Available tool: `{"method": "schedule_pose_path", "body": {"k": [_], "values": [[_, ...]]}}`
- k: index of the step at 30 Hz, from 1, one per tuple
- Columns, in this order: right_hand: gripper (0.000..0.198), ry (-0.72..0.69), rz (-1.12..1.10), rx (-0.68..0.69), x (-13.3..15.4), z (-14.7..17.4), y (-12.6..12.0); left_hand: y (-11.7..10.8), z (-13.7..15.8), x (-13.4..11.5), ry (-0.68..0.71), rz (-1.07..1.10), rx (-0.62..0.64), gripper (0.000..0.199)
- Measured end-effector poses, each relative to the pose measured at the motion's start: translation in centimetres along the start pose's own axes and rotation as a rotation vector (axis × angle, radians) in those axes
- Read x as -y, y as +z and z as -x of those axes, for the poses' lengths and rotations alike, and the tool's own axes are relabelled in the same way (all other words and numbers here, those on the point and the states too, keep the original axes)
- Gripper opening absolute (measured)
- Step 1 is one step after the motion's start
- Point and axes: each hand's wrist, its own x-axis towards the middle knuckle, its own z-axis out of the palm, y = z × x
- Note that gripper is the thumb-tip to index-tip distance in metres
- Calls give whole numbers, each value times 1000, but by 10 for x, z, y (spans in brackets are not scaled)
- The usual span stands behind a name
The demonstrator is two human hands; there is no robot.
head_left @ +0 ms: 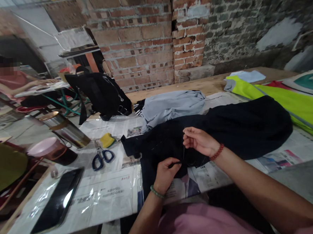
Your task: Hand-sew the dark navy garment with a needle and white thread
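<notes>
A dark navy garment [242,129] lies spread across the table, with short pale stitches showing on its left part. My left hand [166,174], wearing a green bead bracelet, pinches an edge of this garment between thumb and fingers. Just above the cloth, my right hand [199,141] is closed in a pinch on a sewing needle [184,128], whose thin tip shows at the fingertips. A thread [184,152] runs down from this hand to the cloth near my left fingers. Blue-handled scissors [103,159] lie left of the garment, beside a yellow sponge-like piece [107,140].
Newspaper under clear plastic [105,197] covers the table. A phone [57,200], a lidded cup [52,151] and a steel flask [65,128] stand or lie left. Behind are a black backpack [97,96], grey clothing [171,105], a yellow vest [277,102] and an iron [308,83]. Another person [19,83] sits far left.
</notes>
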Motion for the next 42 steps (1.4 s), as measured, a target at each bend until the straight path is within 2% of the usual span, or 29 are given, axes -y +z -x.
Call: {"method": "schedule_pose_path", "body": {"k": [3,15,21,26,30,33,37,40,42], "values": [[6,-32,-7,11,17,-15,-3,-1,0,1,-30,23,-9,8],[9,-441,72,-88,97,-43,-11,-1,-1,1,-26,36,-12,8],[10,-553,120,-159,115,-47,-15,-1,-1,2,-33,21,-3,9],[7,-632,131,-215,117,-48,-17,-1,-1,2,-22,12,2,11],[4,-605,206,-210,94,-37,-8,-1,-1,1,-21,12,3,10],[10,-530,456,-154,49,-13,2,-1,0,1,-25,17,-1,8],[16,-522,986,-192,-26,26,5,-1,1,0,-6,14,-11,9],[22,-577,1124,-238,-67,42,-4,-1,2,1,9,-19,-40,9],[23,-560,1143,-250,-81,44,-13,0,4,2,31,-59,-43,11]]}}
